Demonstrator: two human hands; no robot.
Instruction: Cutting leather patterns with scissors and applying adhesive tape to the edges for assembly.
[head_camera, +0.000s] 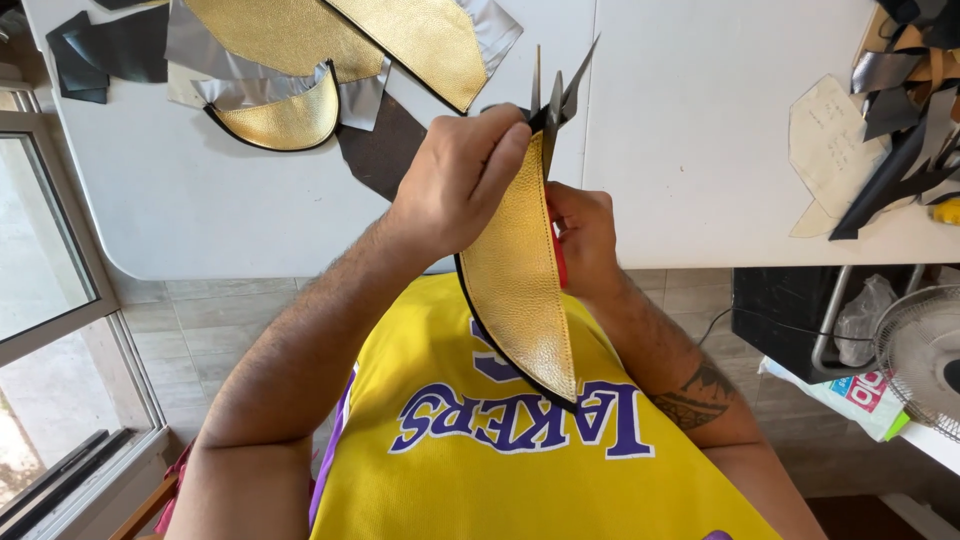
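Observation:
My left hand (455, 180) pinches the upper end of a long curved gold leather piece (520, 275) with a black edge, held upright over my chest. My right hand (582, 235) is behind that piece and grips scissors with red handles. The scissor blades (556, 95) stick up open above the piece's top end, right at its tip. The lower part of the gold piece hangs down over my yellow shirt.
On the white table (690, 130) lie more gold and silver leather pieces (290, 115) at the back left, a dark brown scrap (385, 150), and a paper pattern (828, 150) with dark strips at the right. A window is left, a fan (925, 355) lower right.

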